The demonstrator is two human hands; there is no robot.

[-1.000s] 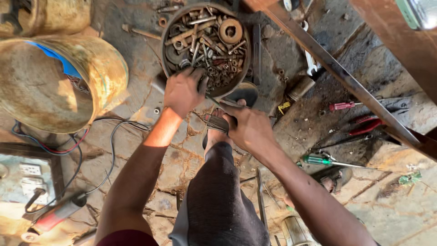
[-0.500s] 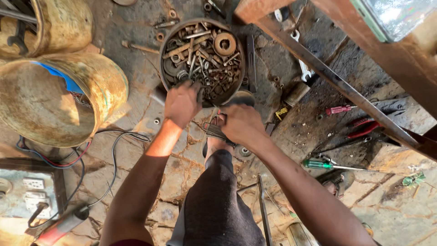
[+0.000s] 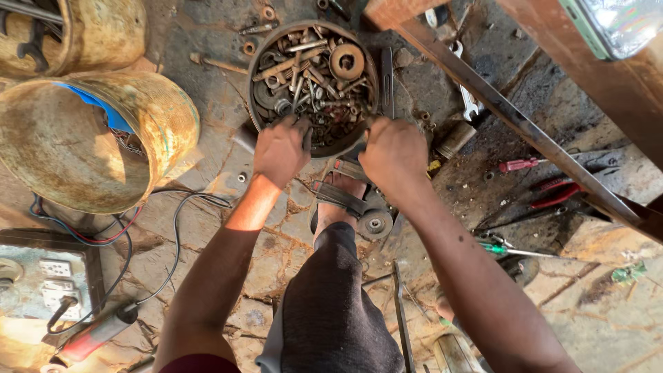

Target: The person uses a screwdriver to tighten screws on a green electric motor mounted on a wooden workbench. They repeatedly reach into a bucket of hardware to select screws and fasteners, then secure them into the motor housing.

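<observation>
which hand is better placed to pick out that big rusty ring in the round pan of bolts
Right, probably. The right hand grips the pan rim on the side nearer the ring; the left hand sits at the opposite near edge, farther off.

Round rusty pan (image 3: 257,90) of bolts and nuts sits on stone floor.

Rusty metal pan (image 3: 257,103) w/ matt steel bolts (image 3: 314,76) (greasy), rough stone floor (image 3: 276,249)
</observation>
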